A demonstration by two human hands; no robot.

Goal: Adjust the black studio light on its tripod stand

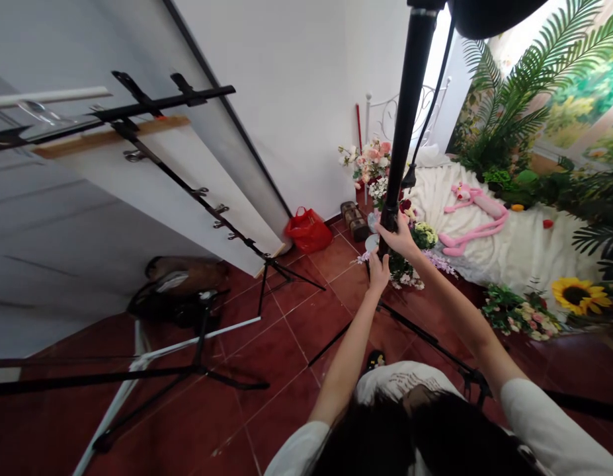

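Note:
A tall black light stand rises in front of me, with a dark lamp head at the top edge and a cable hanging beside the pole. My left hand is wrapped round the lower part of the pole. Just above it, my right hand grips the pole near a black collar. Fingers of both hands are partly hidden behind the pole. Artificial flowers stand behind the pole, and the stand's legs spread over the floor below my hands.
On the left are a white panel clipped to a black stand, more stand legs and dark bags. A red bag lies by the wall. To the right, a pink plush toy lies on white cloth near a sunflower.

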